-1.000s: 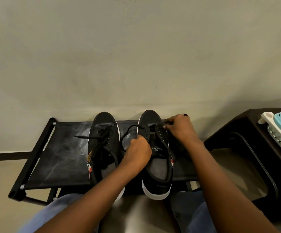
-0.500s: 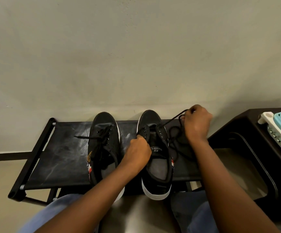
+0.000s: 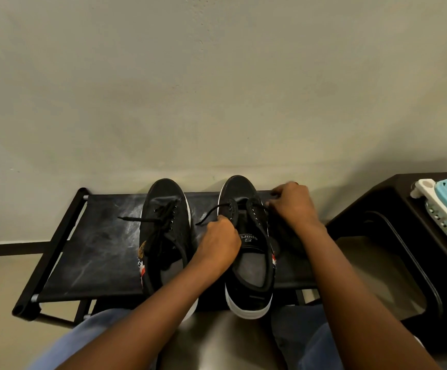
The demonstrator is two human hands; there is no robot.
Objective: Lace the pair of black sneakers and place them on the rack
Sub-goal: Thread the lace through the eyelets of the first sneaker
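Two black sneakers are set side by side on the rack (image 3: 94, 252), toes toward the pale wall (image 3: 217, 89). The rack top is a flat sheet of dark, shiny stuff with grey smudges, stretched between round black bars. The heels of both shoes stick out over its near edge.

The left sneaker (image 3: 165, 225) is made of soft black cloth with a thick white rubber sole. It is laced already, and its thin black laces are left loose across the top, with one stiff end poked out to the left. A small red and white patch is seen on its side.

The right sneaker (image 3: 246, 252) has the same rounded toe and white sole. It is wide open, so the grey inside is seen, along with white letters printed on the tongue. Small round holes are lined up along both flaps.

The left flap of this shoe is gripped by the left hand (image 3: 218, 244), with the fingers curled tightly round it. A black lace (image 3: 211, 212) is run from the first holes out to the left, past this hand. The other end of the lace is pinched by the right hand (image 3: 293, 204) just beside the right flap, near the toe.

Blue cloth is seen over the knees at the bottom. A dark, smooth plastic stool (image 3: 393, 236) with rounded edges is placed to the right, and a white and light blue plastic thing (image 3: 441, 206) is rested on it.
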